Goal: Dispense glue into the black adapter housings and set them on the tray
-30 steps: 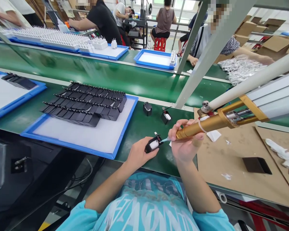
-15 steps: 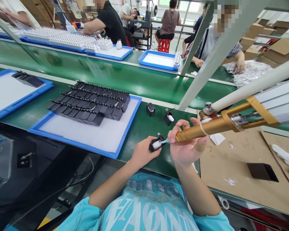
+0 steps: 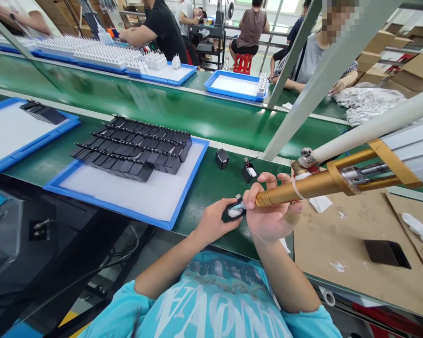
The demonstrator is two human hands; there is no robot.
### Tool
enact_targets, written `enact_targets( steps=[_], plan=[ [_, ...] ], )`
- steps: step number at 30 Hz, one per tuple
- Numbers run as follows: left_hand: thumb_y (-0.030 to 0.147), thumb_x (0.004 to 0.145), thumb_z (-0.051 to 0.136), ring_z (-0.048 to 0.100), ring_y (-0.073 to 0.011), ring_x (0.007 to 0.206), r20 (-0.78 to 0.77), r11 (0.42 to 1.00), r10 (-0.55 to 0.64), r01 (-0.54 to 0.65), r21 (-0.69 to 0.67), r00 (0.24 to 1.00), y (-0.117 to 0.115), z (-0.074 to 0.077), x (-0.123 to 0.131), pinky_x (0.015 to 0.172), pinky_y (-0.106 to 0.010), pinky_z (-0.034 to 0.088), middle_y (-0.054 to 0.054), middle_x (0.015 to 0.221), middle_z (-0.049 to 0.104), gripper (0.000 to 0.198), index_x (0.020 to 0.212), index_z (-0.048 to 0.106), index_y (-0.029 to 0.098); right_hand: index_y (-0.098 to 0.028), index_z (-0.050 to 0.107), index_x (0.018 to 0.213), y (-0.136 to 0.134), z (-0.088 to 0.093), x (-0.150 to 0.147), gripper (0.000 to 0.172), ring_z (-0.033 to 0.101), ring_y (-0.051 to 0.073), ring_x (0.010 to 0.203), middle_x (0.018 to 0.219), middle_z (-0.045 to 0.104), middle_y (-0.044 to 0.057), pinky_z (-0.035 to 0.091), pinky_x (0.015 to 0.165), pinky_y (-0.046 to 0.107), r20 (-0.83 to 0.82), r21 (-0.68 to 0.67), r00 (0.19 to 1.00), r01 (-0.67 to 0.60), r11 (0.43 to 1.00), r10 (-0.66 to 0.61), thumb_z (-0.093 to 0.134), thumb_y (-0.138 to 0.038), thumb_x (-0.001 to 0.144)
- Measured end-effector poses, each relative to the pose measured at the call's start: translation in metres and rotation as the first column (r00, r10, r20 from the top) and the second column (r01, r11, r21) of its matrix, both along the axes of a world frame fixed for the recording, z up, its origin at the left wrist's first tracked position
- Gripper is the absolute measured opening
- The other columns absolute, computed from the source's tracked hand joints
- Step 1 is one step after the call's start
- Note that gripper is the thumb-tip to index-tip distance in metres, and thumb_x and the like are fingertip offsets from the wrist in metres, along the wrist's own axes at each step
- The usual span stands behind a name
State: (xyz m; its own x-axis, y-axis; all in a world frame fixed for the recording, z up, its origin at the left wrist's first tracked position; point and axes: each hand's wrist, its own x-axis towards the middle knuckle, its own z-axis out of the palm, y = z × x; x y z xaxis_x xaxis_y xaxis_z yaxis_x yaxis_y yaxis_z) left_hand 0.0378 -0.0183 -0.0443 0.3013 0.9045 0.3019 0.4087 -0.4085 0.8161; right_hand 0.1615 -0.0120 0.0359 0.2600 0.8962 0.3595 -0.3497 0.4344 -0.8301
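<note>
My left hand [image 3: 215, 219] grips a small black charger housing [image 3: 229, 217] with its open side up and white filling inside. Around the front of a gold glue dispenser [image 3: 292, 188] my right hand [image 3: 271, 211] is closed, fingers near its nozzle end. The pale blue nozzle tip [image 3: 240, 205] reaches over the opening of the held housing. Just beyond my hands, another open black housing [image 3: 249, 172] with white inside rests on the green bench, and a closed black charger [image 3: 222, 158] stands to its left.
A blue-rimmed tray [image 3: 174, 218] on my left carries rows of black chargers [image 3: 130, 148]. Brown cardboard [image 3: 324, 244] covers the bench at right, with an empty black housing [image 3: 387, 253] on it. A slanted metal post [image 3: 324, 80] rises ahead. Co-workers sit across the green conveyor [image 3: 155, 110].
The charger housing in my left hand has shifted slightly right, and the nozzle tip now lies further over its opening. My right hand has moved slightly left with the dispenser.
</note>
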Motion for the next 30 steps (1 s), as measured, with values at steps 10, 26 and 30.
enact_targets(
  steps=[10,26,30],
  plan=[
    [0.029,0.081,0.067,0.061,-0.0228,0.107,-0.236,0.996,-0.059,0.040,-0.085,0.970,0.018,-0.009,-0.025,0.093,-0.036,0.049,-0.005,0.114,0.066,0.037,0.116,0.059,0.022,-0.037,0.048,0.110,0.003,-0.004,0.016,0.042,0.045,0.008,0.047,0.105,0.049,0.002,0.039,0.044,0.029,-0.061,0.006,0.997,0.044,0.999,-0.043,0.030,-0.063,0.084],
    [0.031,0.091,0.059,0.065,-0.0166,0.100,-0.198,0.978,-0.163,0.184,0.094,0.967,0.030,0.007,-0.017,0.091,-0.030,0.051,-0.002,0.115,0.071,0.024,0.114,0.066,0.025,-0.031,0.059,0.103,0.006,-0.018,0.049,0.034,0.055,0.010,0.048,0.098,0.056,-0.001,0.038,0.043,0.029,-0.207,0.082,0.978,0.026,0.996,-0.008,0.048,-0.056,0.083],
    [0.027,0.092,0.058,0.062,-0.0170,0.097,-0.166,0.981,-0.151,0.168,0.098,0.975,0.028,0.002,-0.010,0.089,-0.032,0.051,-0.002,0.114,0.071,0.017,0.106,0.066,0.023,-0.030,0.060,0.101,0.006,-0.019,0.052,0.032,0.056,0.010,0.049,0.099,0.056,-0.001,0.038,0.045,0.029,-0.211,0.090,0.978,0.024,0.996,-0.004,0.047,-0.054,0.084]
  ],
)
